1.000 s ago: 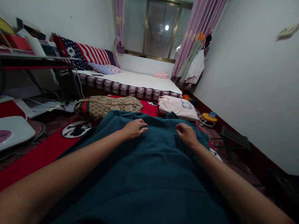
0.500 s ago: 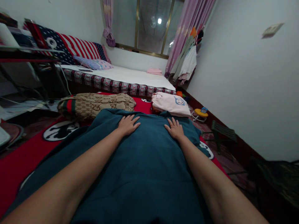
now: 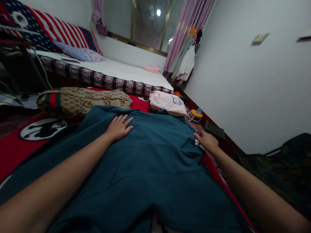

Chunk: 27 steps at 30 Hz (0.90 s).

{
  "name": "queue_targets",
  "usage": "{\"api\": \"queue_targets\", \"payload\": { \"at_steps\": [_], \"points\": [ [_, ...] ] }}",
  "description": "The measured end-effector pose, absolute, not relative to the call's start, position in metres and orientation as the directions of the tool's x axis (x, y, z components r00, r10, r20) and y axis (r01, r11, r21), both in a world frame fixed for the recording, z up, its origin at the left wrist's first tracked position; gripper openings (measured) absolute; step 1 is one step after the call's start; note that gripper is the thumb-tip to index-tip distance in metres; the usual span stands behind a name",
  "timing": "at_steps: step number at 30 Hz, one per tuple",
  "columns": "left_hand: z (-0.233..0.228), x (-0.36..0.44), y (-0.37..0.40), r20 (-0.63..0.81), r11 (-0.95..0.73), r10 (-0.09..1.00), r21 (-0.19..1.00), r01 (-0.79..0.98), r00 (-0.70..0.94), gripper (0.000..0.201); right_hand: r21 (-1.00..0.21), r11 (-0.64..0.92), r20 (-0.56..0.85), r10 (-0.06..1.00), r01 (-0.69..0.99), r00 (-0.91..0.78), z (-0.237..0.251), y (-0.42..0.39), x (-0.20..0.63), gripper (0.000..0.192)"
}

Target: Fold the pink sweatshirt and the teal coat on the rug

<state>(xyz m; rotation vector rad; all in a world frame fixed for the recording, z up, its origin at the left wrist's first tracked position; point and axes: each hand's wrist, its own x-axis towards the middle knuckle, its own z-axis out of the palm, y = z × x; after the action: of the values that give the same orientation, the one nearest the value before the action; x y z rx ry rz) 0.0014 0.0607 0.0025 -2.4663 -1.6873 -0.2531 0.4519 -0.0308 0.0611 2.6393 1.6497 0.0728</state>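
Note:
A large teal garment (image 3: 155, 161) lies spread over a red patterned surface (image 3: 14, 152) in front of me. My left hand (image 3: 119, 127) rests flat on the cloth near its far end, fingers apart. At the garment's right edge my right hand (image 3: 206, 139) touches the cloth where it meets the red surface; whether the fingers pinch the edge is unclear.
A brown patterned bag (image 3: 80, 101) and a folded pink garment (image 3: 167, 102) lie beyond the teal cloth. A bed (image 3: 114, 72) stands under the window. Clothes (image 3: 184, 63) hang by the curtain; a yellow toy (image 3: 196, 113) and dark stool (image 3: 215, 129) sit by the right wall.
My right hand slid from the middle of the teal garment out to its right edge. My left hand stayed flat near the far end. The view turned to the right.

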Motion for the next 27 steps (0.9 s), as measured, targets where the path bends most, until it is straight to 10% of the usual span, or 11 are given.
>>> {"api": "queue_targets", "payload": {
  "at_steps": [5,9,13,19,27],
  "points": [
    [0.003,0.001,0.060,0.238,-0.362,0.904,-0.013,0.932,0.355,0.061,-0.286,-0.331,-0.012,0.939,0.899,0.342,0.043,-0.063,0.443,0.046],
    [0.002,0.000,0.060,0.232,-0.361,0.907,-0.004,0.932,0.352,0.062,-0.442,-0.143,0.223,0.939,0.886,0.262,0.039,-0.077,0.435,0.031],
    [0.002,0.000,0.060,0.242,-0.367,0.904,0.018,0.930,0.352,0.062,-0.328,-0.140,0.371,0.891,0.934,0.264,0.041,-0.087,0.436,0.023],
    [0.003,0.001,0.058,0.250,-0.364,0.902,0.001,0.931,0.353,0.061,0.071,-0.329,0.035,0.944,0.942,0.328,0.056,-0.060,0.426,0.021],
    [0.004,0.000,0.055,0.311,-0.381,0.887,0.077,0.922,0.340,0.062,0.050,-0.487,0.109,0.870,0.872,0.480,0.063,0.016,0.416,0.060]
  ]
}}
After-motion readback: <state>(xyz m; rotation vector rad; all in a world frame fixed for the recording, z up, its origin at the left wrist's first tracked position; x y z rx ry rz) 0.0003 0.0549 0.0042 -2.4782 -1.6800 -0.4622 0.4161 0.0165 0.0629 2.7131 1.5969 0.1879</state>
